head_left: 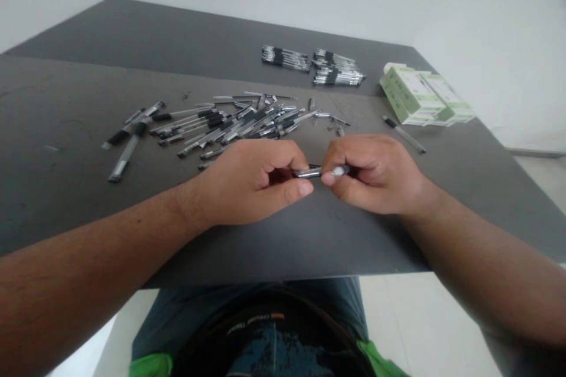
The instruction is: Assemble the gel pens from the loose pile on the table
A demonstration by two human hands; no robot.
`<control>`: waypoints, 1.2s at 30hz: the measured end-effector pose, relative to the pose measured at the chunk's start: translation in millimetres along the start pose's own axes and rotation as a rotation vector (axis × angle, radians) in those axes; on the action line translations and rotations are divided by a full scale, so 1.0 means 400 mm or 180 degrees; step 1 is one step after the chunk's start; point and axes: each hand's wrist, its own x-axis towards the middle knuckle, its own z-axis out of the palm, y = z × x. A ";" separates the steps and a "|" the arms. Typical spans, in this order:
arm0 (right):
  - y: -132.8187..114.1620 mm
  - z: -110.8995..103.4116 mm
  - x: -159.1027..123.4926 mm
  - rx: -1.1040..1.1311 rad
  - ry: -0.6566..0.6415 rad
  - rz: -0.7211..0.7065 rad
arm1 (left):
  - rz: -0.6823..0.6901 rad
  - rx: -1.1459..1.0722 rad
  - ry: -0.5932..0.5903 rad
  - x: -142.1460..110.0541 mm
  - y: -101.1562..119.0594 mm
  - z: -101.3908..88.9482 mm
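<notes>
Between my two hands, above the near part of the table, a pen (309, 173) lies roughly level. My left hand (260, 179) pinches its left end between thumb and fingers; the dark, shiny stretch showing there looks like a cap. The fingers of my right hand (375, 174) are closed on the pen's other end, where a clear and black bit shows. Much of the pen is hidden in my fingers. Just beyond my hands spreads a loose pile of pens (239, 123) with clear barrels and black grips, mixed with thin refills and caps.
Bundled pens (285, 59) lie far back, with more stacks (338, 75) beside them. Green and white boxes (415, 97) stand at the right, near a single pen (404, 134). Crossed pens (135, 138) lie left of the pile. The grey table's front edge (283, 278) is close to my body.
</notes>
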 end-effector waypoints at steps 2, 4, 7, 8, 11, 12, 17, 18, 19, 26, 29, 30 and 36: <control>-0.002 -0.005 -0.002 0.0020 0.0070 0.0077 | 0.0144 -0.0104 0.0061 -0.002 -0.003 -0.003; -0.003 -0.008 -0.003 0.0047 0.0078 0.0093 | 0.0284 -0.0130 0.0028 -0.001 -0.004 -0.006; -0.003 -0.008 -0.003 0.0000 0.0043 0.0056 | 0.0369 -0.0028 -0.0023 0.003 -0.005 -0.008; -0.002 -0.007 -0.003 -0.0030 0.0041 0.0033 | 0.0382 0.0026 -0.0022 0.005 -0.005 -0.008; -0.001 -0.005 -0.003 -0.0109 0.0041 -0.0029 | 0.0399 0.0211 -0.0039 0.006 -0.007 -0.007; 0.000 -0.004 -0.003 -0.0137 0.0052 -0.0042 | 0.0401 0.0274 -0.0071 0.006 -0.007 -0.006; -0.002 -0.003 -0.002 -0.0211 0.0052 0.0027 | 0.0228 0.0416 -0.0238 0.003 -0.003 -0.010; -0.002 -0.005 -0.002 -0.0191 0.0027 0.0046 | 0.0164 0.0379 -0.0232 0.003 -0.002 -0.012; -0.002 -0.008 -0.002 -0.0166 -0.0003 0.0057 | 0.0104 0.0333 -0.0220 0.004 -0.001 -0.013; 0.000 0.003 0.000 -0.0204 -0.0152 0.0006 | -0.0103 0.0371 -0.0038 0.007 0.009 -0.006; -0.001 0.025 -0.001 -0.0198 -0.0210 -0.0130 | -0.0208 0.0629 -0.0063 0.009 0.014 0.006; -0.002 0.031 -0.002 -0.0177 -0.0232 -0.0173 | -0.0207 0.0688 -0.0085 0.010 0.014 0.010; -0.009 0.035 -0.003 -0.0054 -0.0356 -0.0189 | -0.0077 0.0840 -0.0104 0.006 0.005 0.022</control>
